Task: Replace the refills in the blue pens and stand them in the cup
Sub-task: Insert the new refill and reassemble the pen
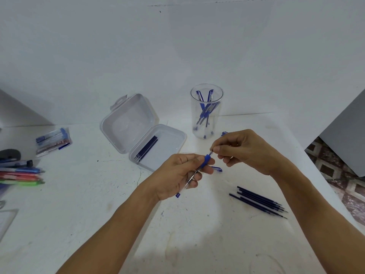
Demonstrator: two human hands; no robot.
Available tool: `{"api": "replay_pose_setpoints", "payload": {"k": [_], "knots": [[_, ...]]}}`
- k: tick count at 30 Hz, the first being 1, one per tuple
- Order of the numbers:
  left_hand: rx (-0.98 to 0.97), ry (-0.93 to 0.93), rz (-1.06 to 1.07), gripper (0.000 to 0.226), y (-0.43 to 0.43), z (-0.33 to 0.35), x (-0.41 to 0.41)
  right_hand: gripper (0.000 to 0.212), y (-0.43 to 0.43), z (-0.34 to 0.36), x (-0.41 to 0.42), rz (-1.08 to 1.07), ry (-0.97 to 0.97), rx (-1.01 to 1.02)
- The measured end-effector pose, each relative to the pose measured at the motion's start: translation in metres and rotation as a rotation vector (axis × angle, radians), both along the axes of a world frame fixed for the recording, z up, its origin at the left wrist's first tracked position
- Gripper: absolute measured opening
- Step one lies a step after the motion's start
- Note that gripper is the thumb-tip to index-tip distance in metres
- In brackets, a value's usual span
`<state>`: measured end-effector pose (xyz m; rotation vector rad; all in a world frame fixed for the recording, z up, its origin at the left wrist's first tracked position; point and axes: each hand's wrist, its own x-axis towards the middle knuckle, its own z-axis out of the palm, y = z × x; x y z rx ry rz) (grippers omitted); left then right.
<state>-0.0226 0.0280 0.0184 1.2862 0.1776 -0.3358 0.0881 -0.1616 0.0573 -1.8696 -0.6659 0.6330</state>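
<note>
Holding a blue pen (pixel 207 158) in the left hand (pixel 177 173), with fingers curled round its clear barrel, just above the table (pixel 79 214) in front of the clear cup (pixel 194 115). Pinching its tip end with thumb and fingers of the right hand (pixel 243 149). Got several blue pens (pixel 204 112) leaning inside the clear cup. Few dark refills (pixel 147 148) lying in the base of the open plastic box (pixel 178 135). More loose refills (pixel 258 201) on the table, right side.
</note>
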Motion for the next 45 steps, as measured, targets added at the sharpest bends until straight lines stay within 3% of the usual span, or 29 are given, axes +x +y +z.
{"api": "replay_pose_setpoints", "payload": {"k": [5, 13, 20, 24, 36, 41, 45], "knots": [[0.035, -0.039, 0.009, 0.033, 0.001, 0.001, 0.003, 0.010, 0.003, -0.005, -0.002, -0.050, -0.087, 0.039], [0.084, -0.078, 0.006, 0.030, -0.001, 0.000, -0.002, 0.012, -0.002, 0.000, 0.000, 0.020, 0.035, 0.004], [0.123, -0.138, 0.034, 0.029, 0.002, 0.008, -0.001, 0.021, -0.005, -0.007, -0.003, -0.155, 0.229, 0.229], [0.196, -0.137, 0.006, 0.027, 0.001, 0.004, -0.003, 0.031, -0.007, -0.008, -0.004, -0.192, 0.265, 0.304], [0.268, -0.147, 0.053, 0.026, -0.006, 0.004, -0.002, 0.019, -0.009, -0.013, -0.006, -0.139, 0.249, 0.234], [0.252, -0.146, 0.047, 0.026, -0.005, 0.002, -0.002, 0.033, -0.006, -0.015, -0.007, -0.170, 0.331, 0.313], [0.270, -0.156, 0.038, 0.026, -0.005, 0.002, -0.002, 0.025, -0.004, -0.018, -0.009, -0.151, 0.371, 0.362]]}}
